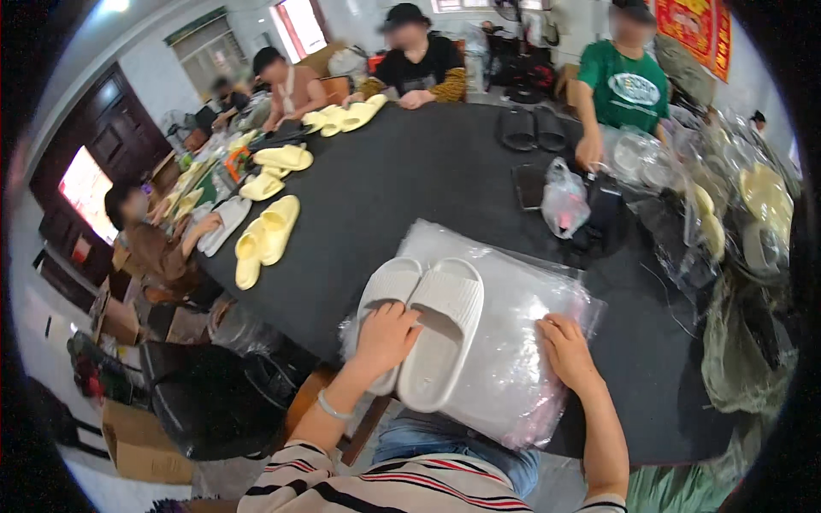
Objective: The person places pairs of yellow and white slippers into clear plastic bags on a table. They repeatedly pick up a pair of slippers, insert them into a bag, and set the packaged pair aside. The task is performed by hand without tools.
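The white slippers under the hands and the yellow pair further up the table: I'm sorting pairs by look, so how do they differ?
The white slippers are pale grey-white; the yellow slippers are light yellow. The white slippers lie on a stack of clear plastic bags, the yellow slippers on the bare black table. The left hand rests on the white slippers; no hand touches the yellow slippers. Both are open-toe slides lying side by side.

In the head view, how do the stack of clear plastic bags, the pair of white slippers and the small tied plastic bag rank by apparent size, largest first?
1. Stack of clear plastic bags
2. Pair of white slippers, lying on the stack
3. Small tied plastic bag; it sits farther from the camera, so it may look smaller than it is.
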Tool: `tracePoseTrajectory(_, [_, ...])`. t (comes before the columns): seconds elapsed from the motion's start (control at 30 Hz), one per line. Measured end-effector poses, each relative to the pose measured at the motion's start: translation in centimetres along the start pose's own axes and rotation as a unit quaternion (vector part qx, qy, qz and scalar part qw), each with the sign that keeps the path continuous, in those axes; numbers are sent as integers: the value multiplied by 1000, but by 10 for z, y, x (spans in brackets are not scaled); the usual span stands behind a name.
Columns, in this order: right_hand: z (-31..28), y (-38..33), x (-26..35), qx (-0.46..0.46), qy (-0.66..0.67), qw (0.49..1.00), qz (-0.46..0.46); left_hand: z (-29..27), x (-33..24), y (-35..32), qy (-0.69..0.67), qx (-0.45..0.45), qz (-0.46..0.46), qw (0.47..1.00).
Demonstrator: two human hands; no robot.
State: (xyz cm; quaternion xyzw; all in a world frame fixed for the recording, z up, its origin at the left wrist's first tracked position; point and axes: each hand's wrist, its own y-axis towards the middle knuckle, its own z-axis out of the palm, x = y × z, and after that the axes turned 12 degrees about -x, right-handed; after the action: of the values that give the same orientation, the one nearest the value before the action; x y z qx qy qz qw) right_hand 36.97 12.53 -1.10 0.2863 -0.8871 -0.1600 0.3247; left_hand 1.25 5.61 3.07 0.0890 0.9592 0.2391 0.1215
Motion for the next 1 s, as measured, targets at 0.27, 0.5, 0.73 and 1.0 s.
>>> tracePoseTrajectory(0.27, [-2,2,5,9,1,1000,-2,-6,192,-14,58,-139,-145,978])
tracePoseTrajectory(0.5, [-3,3,6,10,3,1000,5,-21,243,-7,53,-169,-186,966])
tracePoseTrajectory(0.73, [-2,4,8,18,5,1000,23,-31,183,-69,232,-40,-223,946])
tracePoseTrajectory(1.0, [-2,5,11,16,13,1000,20,-39,269,-72,259,-46,-258,930])
